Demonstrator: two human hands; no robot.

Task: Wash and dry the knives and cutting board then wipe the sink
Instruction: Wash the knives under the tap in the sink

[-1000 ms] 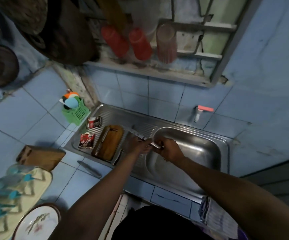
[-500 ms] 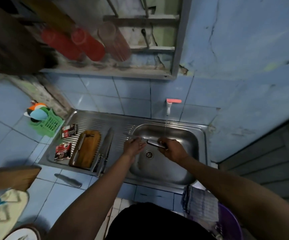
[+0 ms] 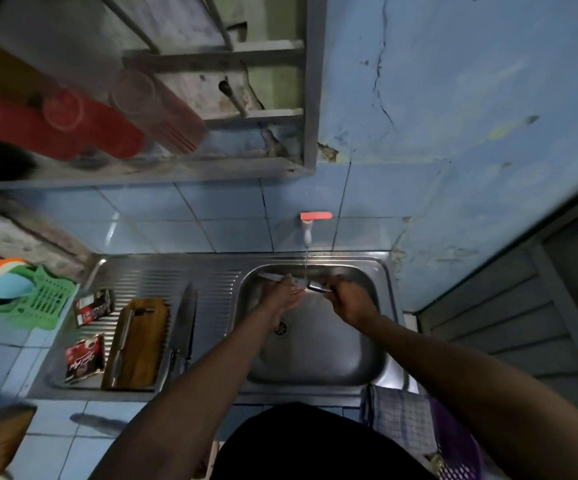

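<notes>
Two hands work one knife (image 3: 282,279) over the sink (image 3: 315,368) basin, under a thin stream from the tap (image 3: 307,230). The right hand (image 3: 348,299) is curled round the handle; the left hand (image 3: 285,294) lies against the blade with fingers fairly straight, seemingly rubbing it, the tip poking out beyond toward the drainboard. So the step in hand looks like rinsing the first knife, early in the task. On the drainboard, the wooden cutting board (image 3: 140,344) lies with a steel-handled knife (image 3: 121,344) on it, and two more knives (image 3: 183,327) rest just beside it, apparently unwashed. A checked cloth (image 3: 398,420) hangs at the worktop's front edge. Next, I judge, the blade needs turning under the water, fingers kept off the edge, then setting down somewhere clean for drying.
</notes>
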